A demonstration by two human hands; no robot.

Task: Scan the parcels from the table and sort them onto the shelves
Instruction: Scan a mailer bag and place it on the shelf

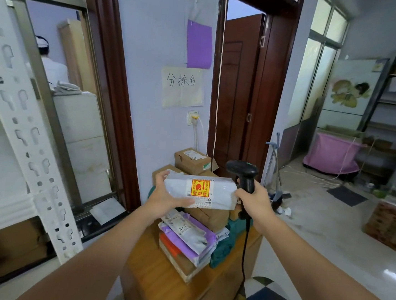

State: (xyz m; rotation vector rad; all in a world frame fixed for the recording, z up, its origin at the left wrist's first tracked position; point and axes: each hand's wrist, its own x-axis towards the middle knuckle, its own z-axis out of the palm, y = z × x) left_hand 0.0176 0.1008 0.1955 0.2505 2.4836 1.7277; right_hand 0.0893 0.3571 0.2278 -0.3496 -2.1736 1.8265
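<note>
Soft daylight from right windows [322, 65]; wide-angle edge bending; slight blur.

A parcel sorting room: stacked parcels [186, 239] crowd the wooden surface [158, 277] below the fingers [164, 203], a perforated shelving upright [27, 136] to their left.

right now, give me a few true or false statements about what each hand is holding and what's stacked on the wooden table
1. The left hand holds a white plastic-wrapped parcel with a red and yellow sticker. True.
2. The right hand is empty. False: it grips a black handheld barcode scanner.
3. The held parcel rests flat on the wooden table. False: it is lifted above the pile.
4. A purple and white mailer bag marked 2-2 lies on the table's stack. True.
5. Brown cardboard boxes are stacked at the table's far end by the wall. True.
</note>
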